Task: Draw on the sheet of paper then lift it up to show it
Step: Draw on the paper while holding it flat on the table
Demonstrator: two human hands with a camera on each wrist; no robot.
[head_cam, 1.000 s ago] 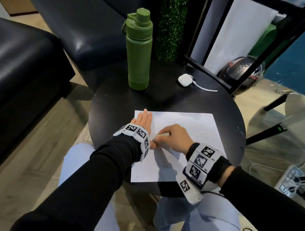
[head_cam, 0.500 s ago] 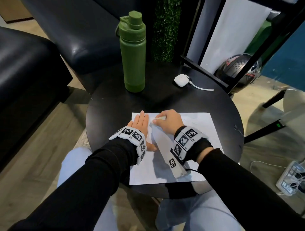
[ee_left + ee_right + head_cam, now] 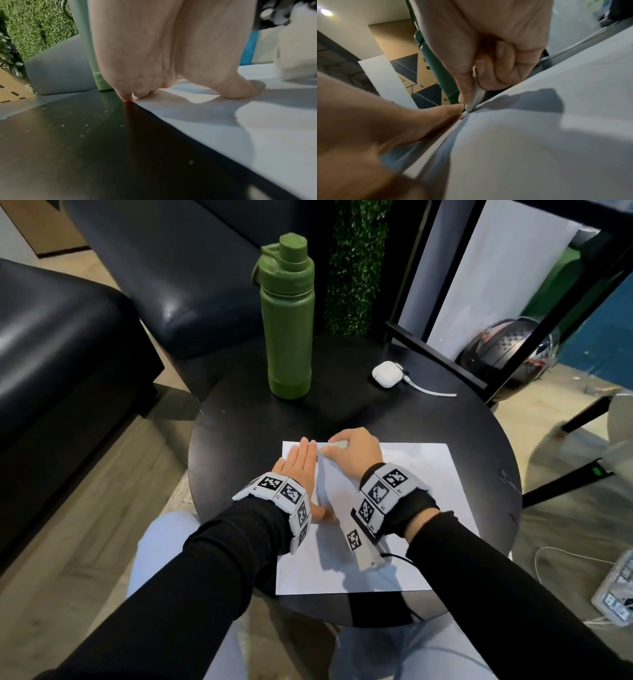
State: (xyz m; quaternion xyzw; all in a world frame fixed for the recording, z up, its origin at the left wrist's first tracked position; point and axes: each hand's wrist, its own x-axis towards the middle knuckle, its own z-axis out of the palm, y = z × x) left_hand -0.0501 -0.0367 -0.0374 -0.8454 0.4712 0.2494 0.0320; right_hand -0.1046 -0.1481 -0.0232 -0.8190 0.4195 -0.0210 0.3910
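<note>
Head view: sheet of paper (image 3: 394, 508) lies flat on the round black tabletop (image 3: 239, 440); left hand (image 3: 299, 463) rests on its far-left corner with fingers straight and flat, pressing it down. Right hand (image 3: 352, 451), fingers curled, pinches a white pen (image 3: 476, 94) with its tip on the paper just beside the left fingertips (image 3: 453, 108). Green bottle (image 3: 287, 316) and white earbud case (image 3: 387, 373) stand farther back, apart from the sheet.
</note>
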